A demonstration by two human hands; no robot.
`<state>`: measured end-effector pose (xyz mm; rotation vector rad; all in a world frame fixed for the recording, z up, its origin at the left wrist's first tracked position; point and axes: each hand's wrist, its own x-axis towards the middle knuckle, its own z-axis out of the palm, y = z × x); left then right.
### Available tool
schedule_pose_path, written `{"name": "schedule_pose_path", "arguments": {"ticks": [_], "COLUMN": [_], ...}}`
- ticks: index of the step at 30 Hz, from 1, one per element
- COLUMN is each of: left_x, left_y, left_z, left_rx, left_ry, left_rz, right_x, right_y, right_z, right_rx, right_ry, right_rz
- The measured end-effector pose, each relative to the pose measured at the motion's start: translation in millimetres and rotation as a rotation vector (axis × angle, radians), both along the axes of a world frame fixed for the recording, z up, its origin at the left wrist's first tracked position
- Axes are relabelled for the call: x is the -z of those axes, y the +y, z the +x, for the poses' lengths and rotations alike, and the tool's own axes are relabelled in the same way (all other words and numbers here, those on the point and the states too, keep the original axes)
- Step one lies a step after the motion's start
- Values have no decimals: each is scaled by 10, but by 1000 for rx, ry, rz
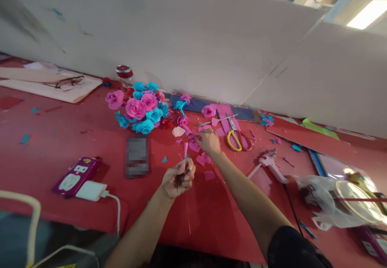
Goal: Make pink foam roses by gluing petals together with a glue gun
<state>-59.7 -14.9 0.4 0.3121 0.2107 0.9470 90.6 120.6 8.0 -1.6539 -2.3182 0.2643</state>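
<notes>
My left hand (180, 178) is closed around a thin wire stem (189, 215), which trails down below the fist. A small pink paper roll (185, 150) stands at the stem's top, just above the thumb. To its right, my right hand (209, 142) reaches over the loose pink paper petals, fingers bent together at a pink paper petal (193, 136); its fingertips are partly hidden. More pink petals (204, 159) lie beneath and in front of this hand. Scissors (234, 137) with yellow and orange handles rest right of it, on a pink paper strip (224, 117).
A bunch of pink and blue paper flowers (136, 109) stands at the back left. Nearer are a blurred-out dark rectangle (137, 156) and a purple box (79, 175) with a white charger (91, 190). Rightward lie a glue gun (273, 165) and a plastic bag (325, 203).
</notes>
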Motion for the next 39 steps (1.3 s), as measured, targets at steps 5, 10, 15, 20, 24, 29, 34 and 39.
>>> {"name": "schedule_pose_path", "arguments": {"ticks": [5,10,15,20,24,29,34,39], "left_x": [-16,-17,-4,-50,-149,-308,-440,-502], "left_y": [8,16,75,109,40,-96,-218,-314], "left_z": [-4,11,13,70,233,460,599,688], "left_rx": [-25,-19,-124,-176,-246,-344,-466,-475], "left_ry": [27,5,52,160,363,654,786,820], "left_rz": [-38,-78,-177,-291,-307,-152,-85,-95], "right_x": [40,14,-130,-288,-337,-365,-361,-363], "right_y": [50,41,-201,-705,-1024,-1297,-1520,-1632], "right_z": [33,112,180,366,519,567,494,529], "right_rx": [51,107,63,-279,-420,-280,71,144], "right_ry": [133,331,580,752,681,945,1441,1580], "right_rz": [-11,45,19,79,79,-78,-452,-510]}}
